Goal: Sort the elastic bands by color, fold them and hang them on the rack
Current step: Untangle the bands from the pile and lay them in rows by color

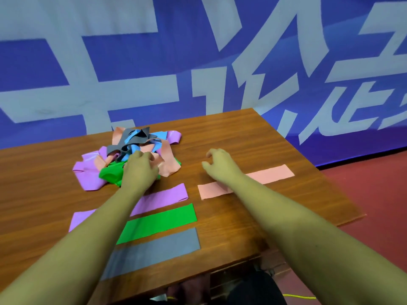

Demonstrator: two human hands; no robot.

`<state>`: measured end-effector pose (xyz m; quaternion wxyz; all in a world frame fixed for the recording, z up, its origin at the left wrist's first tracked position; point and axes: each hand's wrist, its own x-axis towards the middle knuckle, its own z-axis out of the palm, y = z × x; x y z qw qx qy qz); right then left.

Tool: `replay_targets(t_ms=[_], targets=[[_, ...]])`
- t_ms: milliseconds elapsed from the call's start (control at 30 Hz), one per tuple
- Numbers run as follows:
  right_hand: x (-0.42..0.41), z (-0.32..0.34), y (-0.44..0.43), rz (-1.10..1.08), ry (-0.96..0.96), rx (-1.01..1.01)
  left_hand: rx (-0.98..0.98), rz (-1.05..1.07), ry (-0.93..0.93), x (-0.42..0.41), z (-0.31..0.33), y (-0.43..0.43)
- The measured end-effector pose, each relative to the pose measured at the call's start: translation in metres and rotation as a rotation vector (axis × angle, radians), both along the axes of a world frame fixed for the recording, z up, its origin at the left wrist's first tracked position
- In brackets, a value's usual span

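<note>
Our left hand (pixel 139 167) is buried in the tangled pile of bands (pixel 130 150) at ten o'clock on the wooden table (pixel 242 137). Its fingers curl down into the peach and green loops, but we cannot tell what they pinch. Our right hand (pixel 220 164) hovers bare at one o'clock, fingers loosely spread and holding nothing.

The main risk, as we judge it, is the tangle: pulling one band may drag its neighbours along, over the sorted rows or off the far edge. These are elastic, so a snagged loop could stretch and snap back. Our left forearm also lies over the flat purple band (pixel 163 198) and could skew it, or the green band (pixel 165 219) and grey band (pixel 163 245) below. The peach band (pixel 264 176) lies partly under our right wrist.

We see no container and no rack; every band lies on the bare tabletop.
</note>
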<state>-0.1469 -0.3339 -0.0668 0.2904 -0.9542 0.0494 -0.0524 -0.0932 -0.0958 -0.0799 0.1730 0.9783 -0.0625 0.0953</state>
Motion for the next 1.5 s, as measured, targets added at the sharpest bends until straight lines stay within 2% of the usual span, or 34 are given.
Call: replay_targets(t_ms=[233, 367, 433, 533, 700, 800, 833, 967, 1100, 1267, 1433, 1500], targets=[[0.055, -0.016, 0.065, 0.015, 0.034, 0.131, -0.074, -0.123, 0.080, 0.022, -0.024, 0.012], [0.078, -0.034, 0.084, 0.018, 0.089, 0.157, -0.063, -0.160, 0.035, 0.029, -0.039, 0.018], [0.083, -0.042, 0.087, 0.007, 0.079, 0.158, -0.055, -0.169, 0.018, 0.030, -0.043, 0.021], [0.084, -0.043, 0.084, -0.032, 0.003, 0.301, -0.091, -0.175, 0.035, 0.033, -0.044, 0.024], [0.075, 0.001, 0.084, -0.028, -0.175, 0.531, -0.326, -0.213, 0.041, 0.018, -0.021, 0.018], [0.063, 0.049, 0.091, 0.004, -0.143, 0.816, -0.390, -0.302, 0.048, 0.002, 0.006, 0.012], [0.057, 0.066, 0.092, 0.024, -0.133, 0.873, -0.471, -0.327, 0.024, -0.002, 0.017, 0.010], [0.033, 0.124, 0.092, 0.079, -0.117, 0.999, -0.900, -0.348, -0.073, -0.022, 0.071, 0.008], [0.007, 0.168, 0.090, 0.112, -0.098, 1.122, -1.021, -0.413, -0.043, -0.047, 0.122, 0.009], [-0.030, 0.203, 0.086, 0.203, -0.091, 1.018, -1.036, -0.463, -0.007, -0.080, 0.165, 0.008], [-0.066, 0.222, 0.081, 0.291, -0.036, 1.070, -1.059, -0.439, -0.121, -0.107, 0.188, 0.006], [-0.080, 0.225, 0.078, 0.278, 0.003, 0.990, -1.056, -0.435, -0.159, -0.115, 0.195, 0.006]])
